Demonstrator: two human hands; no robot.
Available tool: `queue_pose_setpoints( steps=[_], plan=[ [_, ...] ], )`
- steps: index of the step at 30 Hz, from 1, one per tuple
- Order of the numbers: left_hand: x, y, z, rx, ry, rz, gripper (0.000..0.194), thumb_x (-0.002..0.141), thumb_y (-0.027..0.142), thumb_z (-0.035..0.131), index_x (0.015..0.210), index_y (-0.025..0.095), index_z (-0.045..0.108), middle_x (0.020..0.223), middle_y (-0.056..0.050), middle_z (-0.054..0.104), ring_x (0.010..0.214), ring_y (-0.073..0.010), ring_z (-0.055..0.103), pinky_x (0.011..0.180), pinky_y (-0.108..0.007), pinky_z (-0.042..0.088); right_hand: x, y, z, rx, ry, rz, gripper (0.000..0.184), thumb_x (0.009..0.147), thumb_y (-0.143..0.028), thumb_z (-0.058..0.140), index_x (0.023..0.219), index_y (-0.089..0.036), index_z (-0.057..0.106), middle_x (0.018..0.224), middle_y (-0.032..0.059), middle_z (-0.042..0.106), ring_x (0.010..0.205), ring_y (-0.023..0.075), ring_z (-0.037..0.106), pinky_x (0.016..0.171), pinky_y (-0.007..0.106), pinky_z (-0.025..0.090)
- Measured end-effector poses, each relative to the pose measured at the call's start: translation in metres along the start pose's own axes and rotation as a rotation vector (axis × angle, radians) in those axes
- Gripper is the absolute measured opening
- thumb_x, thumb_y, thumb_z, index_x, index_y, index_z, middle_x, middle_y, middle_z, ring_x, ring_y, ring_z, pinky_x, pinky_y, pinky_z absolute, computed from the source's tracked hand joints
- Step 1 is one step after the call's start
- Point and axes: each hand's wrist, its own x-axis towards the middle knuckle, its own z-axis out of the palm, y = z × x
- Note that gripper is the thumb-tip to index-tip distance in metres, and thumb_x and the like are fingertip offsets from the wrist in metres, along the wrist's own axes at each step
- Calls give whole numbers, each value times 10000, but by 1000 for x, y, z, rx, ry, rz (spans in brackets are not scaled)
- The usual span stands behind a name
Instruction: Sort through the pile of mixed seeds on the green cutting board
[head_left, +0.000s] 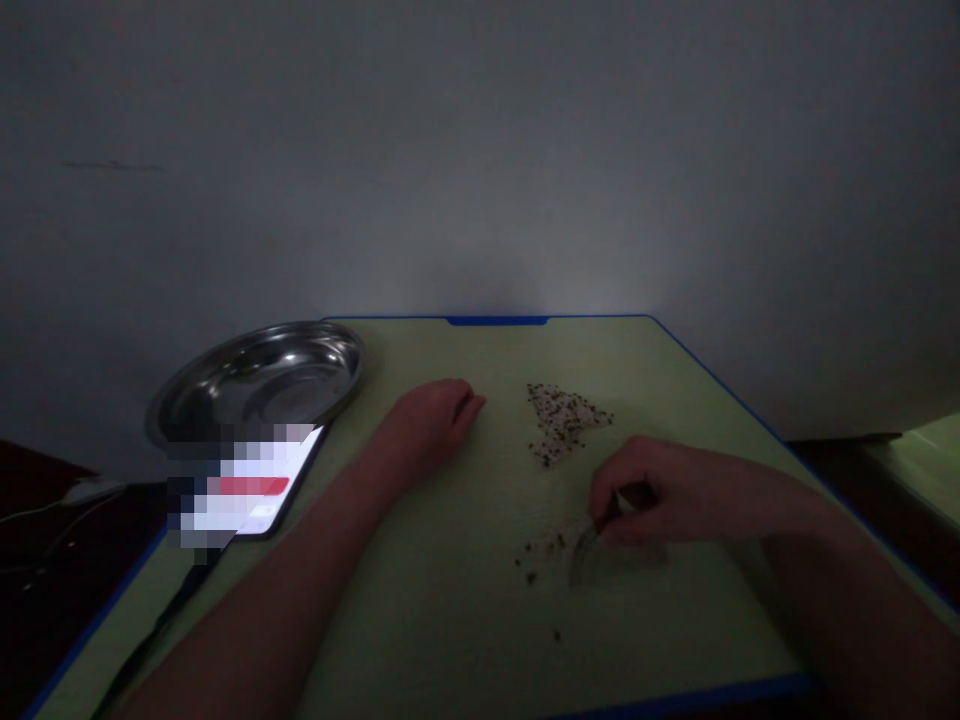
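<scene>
My left hand (435, 425) rests on the table with its fingers curled closed; whatever it may hold is hidden. To its right lies a loose pile of small pale grains mixed with dark seeds (562, 420). Below that pile, my right hand (637, 490) pinches the edge of a clear plastic piece (582, 562), perhaps a small bag; its shape is hard to make out. More pale grains and dark seeds (544, 545) are around its left side. One dark seed (557, 636) lies apart, nearer the front edge.
A shiny round steel basin (345, 395) stands at the table's left. In front of it is a phone (300, 475) with a lit screen, partly blurred out, and a dark strap (161, 630). The pale green table (450, 620) has a blue rim and meets a grey wall.
</scene>
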Motion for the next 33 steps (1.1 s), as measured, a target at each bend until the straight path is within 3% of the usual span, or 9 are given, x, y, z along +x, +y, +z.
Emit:
queue_pose_setpoints(
  steps=[4, 8, 14, 22, 26, 33],
  plan=[
    [-2, 0, 2, -29, 8, 42, 297, 948, 332, 376, 905, 156, 612, 903, -80, 663, 810, -193, 596, 733, -321, 436, 7, -3, 10, -43, -5, 2, 121, 799, -245, 643, 859, -200, 737, 729, -20, 683, 624, 110, 567, 551, 221, 392],
    [-1, -1, 2, -19, 35, 71, 286, 945, 310, 384, 899, 152, 618, 895, -84, 657, 808, -196, 587, 741, -332, 447, 14, -2, 13, -85, 72, 38, 137, 818, -262, 621, 871, -216, 739, 693, -28, 664, 594, 113, 541, 528, 233, 370],
    [-1, -5, 11, 20, 84, 165, 292, 946, 287, 401, 1048, 130, 625, 1054, -114, 644, 1017, -221, 571, 937, -375, 436, 16, 1, 9, -88, 205, 20, 161, 866, -291, 576, 852, -194, 703, 728, -11, 651, 639, 124, 537, 586, 250, 391],
    [-8, -4, 23, 140, 12, 105, 418, 956, 373, 385, 1252, 136, 560, 1334, -160, 526, 1265, -284, 450, 1095, -459, 312, 14, -2, 14, -4, 111, -8, 180, 862, -335, 602, 902, -207, 722, 747, -6, 663, 641, 126, 536, 569, 244, 392],
    [-9, -3, 21, 144, -5, 105, 398, 953, 376, 387, 1245, 165, 558, 1336, -138, 531, 1281, -275, 440, 1098, -457, 308, 16, -3, 17, 3, 84, -1, 173, 856, -326, 608, 904, -216, 733, 742, -6, 674, 636, 130, 545, 562, 246, 393],
    [-10, -1, 19, 140, -18, 100, 436, 953, 355, 394, 1282, 110, 545, 1367, -192, 505, 1293, -301, 435, 1097, -457, 305, 19, -4, 18, -43, 109, 27, 180, 851, -324, 605, 901, -208, 733, 731, -3, 670, 625, 129, 539, 553, 245, 385]
  ],
)
